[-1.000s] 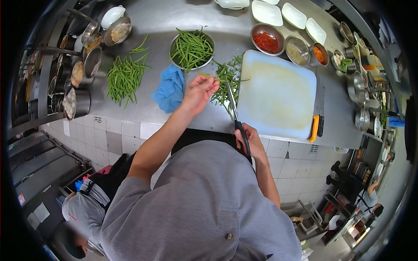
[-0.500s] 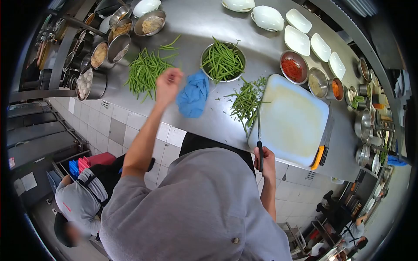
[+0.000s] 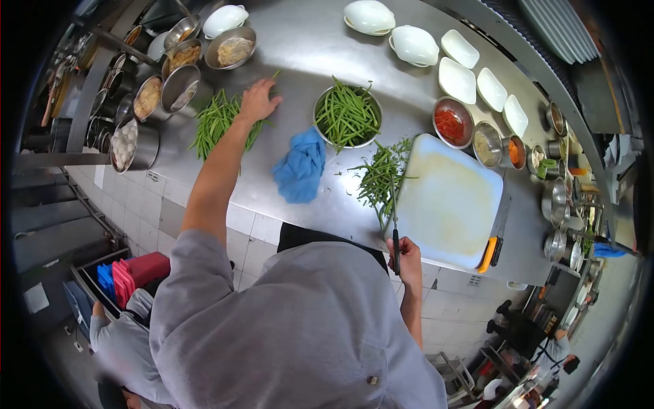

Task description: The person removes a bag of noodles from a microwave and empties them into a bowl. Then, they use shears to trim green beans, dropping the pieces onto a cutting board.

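Note:
My left hand [image 3: 257, 101] is over the far right side of a loose pile of green beans [image 3: 216, 126], its thumb apart from the other fingers. A stray bean tip shows just beyond the fingertips. My right hand [image 3: 407, 260] grips the black handle of a knife [image 3: 396, 240] at the counter's near edge. The blade points away from me, along the cutting board's left side and over a heap of trimmed bean ends [image 3: 378, 178]. Between the hands, a steel bowl [image 3: 351, 145] holds more green beans [image 3: 346, 112]. A crumpled blue cloth [image 3: 300, 167] lies in front of it.
To the right is a white cutting board [image 3: 449, 201], with a yellow-handled tool [image 3: 488, 255] at its near corner. Steel bowls of red strips [image 3: 449, 127] and other food line the right. White dishes [image 3: 458, 80] stand behind; pots of food [image 3: 135, 143] are left. A co-worker [image 3: 133, 341] is behind-left.
My left hand has moved farther out over the bean pile, its fingers reaching toward the stray beans. The right hand still holds the knife. The co-worker at left has shifted, and the view has moved slightly.

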The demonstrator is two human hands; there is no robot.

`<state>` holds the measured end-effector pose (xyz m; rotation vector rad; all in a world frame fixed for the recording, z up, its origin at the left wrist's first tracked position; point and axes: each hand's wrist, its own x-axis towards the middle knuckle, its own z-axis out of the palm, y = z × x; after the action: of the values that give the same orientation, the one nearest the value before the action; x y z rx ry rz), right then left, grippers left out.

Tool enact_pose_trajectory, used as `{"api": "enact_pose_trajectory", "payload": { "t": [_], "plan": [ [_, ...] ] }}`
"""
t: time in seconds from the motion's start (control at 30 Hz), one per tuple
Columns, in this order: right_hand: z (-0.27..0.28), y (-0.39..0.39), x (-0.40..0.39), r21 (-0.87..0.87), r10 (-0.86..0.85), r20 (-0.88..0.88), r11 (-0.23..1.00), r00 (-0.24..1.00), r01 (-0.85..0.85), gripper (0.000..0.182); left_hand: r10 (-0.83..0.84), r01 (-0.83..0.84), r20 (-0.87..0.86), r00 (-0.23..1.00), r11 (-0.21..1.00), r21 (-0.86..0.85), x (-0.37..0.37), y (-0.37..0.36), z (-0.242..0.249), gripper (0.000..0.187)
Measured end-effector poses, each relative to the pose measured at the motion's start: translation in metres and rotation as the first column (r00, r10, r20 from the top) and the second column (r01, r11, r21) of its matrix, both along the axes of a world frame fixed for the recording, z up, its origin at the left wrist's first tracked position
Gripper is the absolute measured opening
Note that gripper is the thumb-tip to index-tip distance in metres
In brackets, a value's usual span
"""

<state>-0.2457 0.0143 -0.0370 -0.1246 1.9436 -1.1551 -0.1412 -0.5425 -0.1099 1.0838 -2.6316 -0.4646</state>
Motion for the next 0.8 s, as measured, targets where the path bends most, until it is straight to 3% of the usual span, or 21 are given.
{"api": "enact_pose_trajectory", "payload": {
  "t": [0.1,0.2,0.3,0.4,0.47,0.53,0.7,0.8],
  "plan": [
    [-0.001,0.010,0.008,0.023,-0.052,-0.003,0.998,0.999,0.052,0.044,-0.062,0.062,0.175,0.983,0.998,0.006,0.014,-0.001,0.010,0.020],
    [-0.006,0.021,0.015,0.038,-0.114,0.023,0.993,0.993,0.114,0.044,-0.065,0.076,0.206,0.976,0.996,-0.046,0.042,0.002,0.017,0.010],
    [-0.011,0.027,0.018,0.041,-0.113,0.036,0.993,0.993,0.112,0.045,0.001,0.051,0.335,0.942,0.988,-0.145,0.055,0.008,0.039,0.013],
    [-0.008,0.024,0.015,0.106,-0.029,-0.079,0.994,0.996,0.037,0.048,-0.041,0.046,0.034,0.999,0.982,-0.181,0.035,0.029,0.054,0.018],
    [-0.014,0.021,0.013,0.135,0.018,-0.160,0.991,0.987,0.004,0.050,-0.177,0.161,-0.198,0.964,0.982,-0.096,0.007,0.047,0.062,0.023],
    [-0.015,0.019,0.009,0.145,0.044,-0.207,0.989,0.977,-0.014,0.051,-0.272,0.261,-0.296,0.916,0.962,-0.076,-0.028,0.078,0.070,0.024],
    [0.007,0.007,0.005,0.120,0.089,-0.265,0.991,0.960,-0.059,0.051,-0.464,0.481,-0.206,0.862,0.876,0.039,-0.099,0.136,0.092,0.024],
    [0.011,0.014,0.006,0.103,0.091,-0.258,0.992,0.962,-0.067,0.046,-0.511,0.509,-0.026,0.859,0.859,-0.045,-0.121,0.130,0.063,0.022]
  ]
}}
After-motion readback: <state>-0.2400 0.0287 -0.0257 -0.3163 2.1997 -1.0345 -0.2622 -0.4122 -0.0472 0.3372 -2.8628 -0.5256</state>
